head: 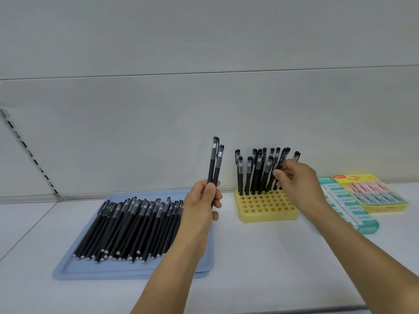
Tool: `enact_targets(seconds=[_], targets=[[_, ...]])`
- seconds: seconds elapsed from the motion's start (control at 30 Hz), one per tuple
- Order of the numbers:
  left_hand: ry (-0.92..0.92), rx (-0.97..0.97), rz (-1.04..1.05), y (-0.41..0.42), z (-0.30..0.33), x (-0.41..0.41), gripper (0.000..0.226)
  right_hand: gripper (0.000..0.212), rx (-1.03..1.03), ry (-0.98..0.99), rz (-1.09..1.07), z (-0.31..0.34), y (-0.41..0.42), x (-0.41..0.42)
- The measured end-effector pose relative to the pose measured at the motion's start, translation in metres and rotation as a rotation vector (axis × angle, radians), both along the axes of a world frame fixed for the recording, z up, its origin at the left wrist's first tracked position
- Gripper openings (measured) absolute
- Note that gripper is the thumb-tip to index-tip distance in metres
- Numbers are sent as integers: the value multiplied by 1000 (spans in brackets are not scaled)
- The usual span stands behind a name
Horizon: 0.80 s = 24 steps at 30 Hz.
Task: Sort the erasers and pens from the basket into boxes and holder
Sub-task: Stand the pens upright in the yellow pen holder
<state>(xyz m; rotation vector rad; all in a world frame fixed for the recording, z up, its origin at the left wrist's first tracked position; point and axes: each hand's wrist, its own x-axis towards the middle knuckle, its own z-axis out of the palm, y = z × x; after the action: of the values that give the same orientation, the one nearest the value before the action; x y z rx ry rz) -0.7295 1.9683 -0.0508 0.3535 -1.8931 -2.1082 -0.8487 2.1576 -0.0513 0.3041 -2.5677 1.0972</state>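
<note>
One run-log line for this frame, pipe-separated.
left hand: holds two pens upright | right hand: pinches pen at yellow holder | blue tray: many pens left

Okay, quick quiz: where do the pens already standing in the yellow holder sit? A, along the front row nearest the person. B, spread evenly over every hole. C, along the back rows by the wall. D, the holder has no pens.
C: the standing pens fill only the far rows of the yellow holder, while its nearer holes show empty; the right hand pinches a pen there.
</note>
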Motion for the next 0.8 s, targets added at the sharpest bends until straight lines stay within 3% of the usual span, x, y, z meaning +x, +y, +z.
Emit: enact_targets(seconds=[0.43, 0.57, 0.67, 0.8], targets=[[22, 74, -24, 13, -3, -1, 21, 17, 147, -79, 40, -10, -7, -13], [34, 91, -45, 18, -5, -3, 21, 22, 214, -87, -74, 0, -4, -5], [55, 106, -66, 25, -7, -8, 20, 24, -11, 17, -5, 20, -9, 20], [77, 85, -145, 44, -8, -16, 18, 10, -368, -125, 382, 44, -24, 46]])
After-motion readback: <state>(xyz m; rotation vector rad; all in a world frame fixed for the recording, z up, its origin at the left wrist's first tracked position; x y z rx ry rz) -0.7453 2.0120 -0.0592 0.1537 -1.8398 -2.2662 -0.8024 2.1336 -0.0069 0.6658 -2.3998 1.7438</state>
